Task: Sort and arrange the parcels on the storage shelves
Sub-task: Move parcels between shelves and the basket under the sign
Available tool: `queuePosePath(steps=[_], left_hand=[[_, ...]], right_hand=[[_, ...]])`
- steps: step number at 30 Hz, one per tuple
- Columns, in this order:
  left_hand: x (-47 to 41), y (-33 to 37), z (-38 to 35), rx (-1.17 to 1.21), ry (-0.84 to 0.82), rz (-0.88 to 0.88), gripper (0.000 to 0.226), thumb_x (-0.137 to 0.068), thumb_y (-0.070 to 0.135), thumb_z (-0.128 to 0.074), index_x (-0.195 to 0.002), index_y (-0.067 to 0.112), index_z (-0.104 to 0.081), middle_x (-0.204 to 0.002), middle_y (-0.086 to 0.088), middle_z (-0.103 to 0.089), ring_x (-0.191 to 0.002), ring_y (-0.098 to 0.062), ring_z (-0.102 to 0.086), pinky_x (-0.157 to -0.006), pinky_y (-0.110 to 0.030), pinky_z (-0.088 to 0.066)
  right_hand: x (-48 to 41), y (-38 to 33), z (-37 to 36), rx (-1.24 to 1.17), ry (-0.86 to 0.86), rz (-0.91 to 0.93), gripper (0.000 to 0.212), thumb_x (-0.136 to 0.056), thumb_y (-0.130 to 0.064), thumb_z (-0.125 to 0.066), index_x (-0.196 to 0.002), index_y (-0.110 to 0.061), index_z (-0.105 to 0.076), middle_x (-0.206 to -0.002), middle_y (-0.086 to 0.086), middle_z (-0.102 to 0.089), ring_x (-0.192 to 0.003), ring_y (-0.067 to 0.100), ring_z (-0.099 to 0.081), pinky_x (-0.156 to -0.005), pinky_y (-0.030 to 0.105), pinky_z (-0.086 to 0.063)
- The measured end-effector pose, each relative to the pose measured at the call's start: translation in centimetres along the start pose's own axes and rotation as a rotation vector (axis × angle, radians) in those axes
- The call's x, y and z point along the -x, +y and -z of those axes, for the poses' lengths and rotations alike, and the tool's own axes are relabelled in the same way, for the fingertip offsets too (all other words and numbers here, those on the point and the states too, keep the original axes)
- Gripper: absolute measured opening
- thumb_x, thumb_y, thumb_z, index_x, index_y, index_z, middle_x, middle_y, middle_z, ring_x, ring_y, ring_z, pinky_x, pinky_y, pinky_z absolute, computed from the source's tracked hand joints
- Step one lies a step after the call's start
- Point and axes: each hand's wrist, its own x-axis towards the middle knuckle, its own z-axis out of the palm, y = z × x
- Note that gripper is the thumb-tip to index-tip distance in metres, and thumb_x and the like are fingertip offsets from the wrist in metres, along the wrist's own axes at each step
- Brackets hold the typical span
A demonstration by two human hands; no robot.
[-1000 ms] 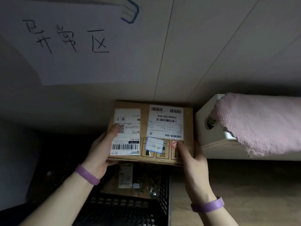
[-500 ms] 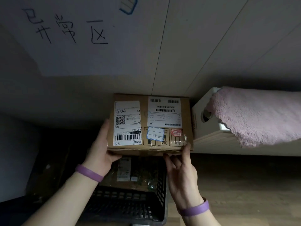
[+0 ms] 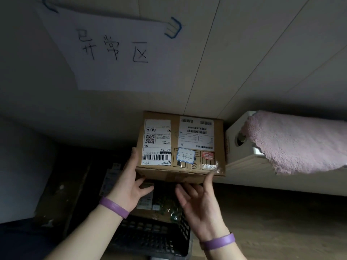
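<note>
Parcel (image 3: pixel 180 147) rigid, likely light; take by side faces. Left hand (image 3: pixel 129 184) flat against it; right hand (image 3: pixel 201 205) released, fingers spread.

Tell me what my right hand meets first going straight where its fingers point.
The right hand would probably meet the cardboard box first, at its near lower face; depth is unclear.
</note>
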Motion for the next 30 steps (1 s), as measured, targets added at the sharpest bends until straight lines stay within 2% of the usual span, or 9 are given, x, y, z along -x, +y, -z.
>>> queuePosePath(steps=[3, 5, 8, 12, 19, 24, 27, 30], left_hand=[[3.2, 0.4, 0.5, -0.022, 0.112, 0.015, 0.078, -0.071, 0.072, -0.055, -0.141, 0.042, -0.037, -0.151, 0.001, -0.036, -0.14, -0.031, -0.03, -0.108, -0.057, -0.032], [7.1, 1.8, 0.9, -0.013, 0.165, 0.05, 0.087, -0.071, 0.07, -0.056, -0.147, 0.036, -0.03, -0.155, -0.005, -0.031, -0.14, -0.031, -0.031, -0.108, -0.053, -0.033], [14.3, 6.1, 1.7, 0.024, 0.211, 0.021, 0.078, -0.08, 0.065, -0.053, -0.147, 0.031, -0.033, -0.151, -0.007, -0.039, -0.138, -0.031, -0.034, -0.104, -0.05, -0.033], [24.8, 12.9, 2.6, 0.08, 0.261, -0.115, 0.064, -0.087, 0.061, -0.048, -0.142, 0.03, -0.041, -0.147, -0.003, -0.044, -0.134, -0.029, -0.038, -0.097, -0.046, -0.035], [42.4, 17.7, 8.9, 0.234, 0.36, -0.418, 0.059, -0.09, 0.058, -0.046, -0.141, 0.028, -0.043, -0.146, -0.002, -0.045, -0.136, -0.029, -0.037, -0.109, -0.05, -0.029], [55.2, 13.5, 14.9, 0.323, 0.528, -0.614, 0.047, -0.09, 0.058, -0.044, -0.13, 0.034, -0.049, -0.136, 0.008, -0.054, -0.119, -0.015, -0.049, -0.103, -0.041, -0.034], [62.9, 7.2, 18.8, 0.354, 0.647, -0.715, 0.038, -0.09, 0.059, -0.041, -0.123, 0.042, -0.049, -0.13, 0.014, -0.057, -0.118, -0.009, -0.049, -0.106, -0.038, -0.031], [69.6, -1.3, 22.3, 0.421, 0.768, -0.751, 0.036, -0.091, 0.06, -0.039, -0.12, 0.043, -0.05, -0.129, 0.015, -0.057, -0.121, -0.008, -0.047, -0.108, -0.036, -0.026]], right_hand=[[2.3, 2.2, -1.9, 0.238, 0.0, -0.062, 0.082, -0.085, -0.063, -0.05, -0.151, -0.02, -0.029, -0.154, 0.016, -0.034, -0.137, 0.036, -0.04, -0.104, 0.042, -0.039], [5.0, 2.8, -4.8, 0.348, -0.025, -0.05, 0.071, -0.089, -0.059, -0.05, -0.149, -0.023, -0.035, -0.153, 0.012, -0.038, -0.136, 0.033, -0.042, -0.106, 0.04, -0.038], [10.8, 2.9, -10.5, 0.455, -0.125, -0.005, 0.064, -0.094, -0.054, -0.047, -0.149, -0.021, -0.036, -0.152, 0.007, -0.039, -0.135, 0.03, -0.043, -0.109, 0.041, -0.036], [19.9, 4.1, -18.2, 0.625, -0.314, -0.007, 0.068, -0.095, -0.056, -0.044, -0.152, -0.021, -0.03, -0.155, 0.008, -0.035, -0.14, 0.031, -0.036, -0.115, 0.045, -0.031], [35.8, 11.4, -26.1, 0.844, -0.635, -0.007, 0.062, -0.095, -0.056, -0.043, -0.145, -0.02, -0.042, -0.148, 0.006, -0.044, -0.136, 0.03, -0.041, -0.112, 0.045, -0.031], [46.2, 19.7, -24.0, 0.97, -0.936, -0.064, 0.056, -0.096, -0.054, -0.041, -0.143, -0.023, -0.045, -0.144, 0.002, -0.05, -0.131, 0.026, -0.048, -0.114, 0.045, -0.032], [51.4, 25.0, -19.4, 1.073, -1.116, -0.138, 0.052, -0.098, -0.054, -0.038, -0.142, -0.027, -0.047, -0.142, -0.003, -0.052, -0.131, 0.022, -0.049, -0.115, 0.045, -0.031], [56.0, 30.2, -13.1, 1.198, -1.232, -0.21, 0.051, -0.098, -0.055, -0.035, -0.142, -0.031, -0.046, -0.141, -0.004, -0.053, -0.131, 0.022, -0.048, -0.113, 0.044, -0.031]])
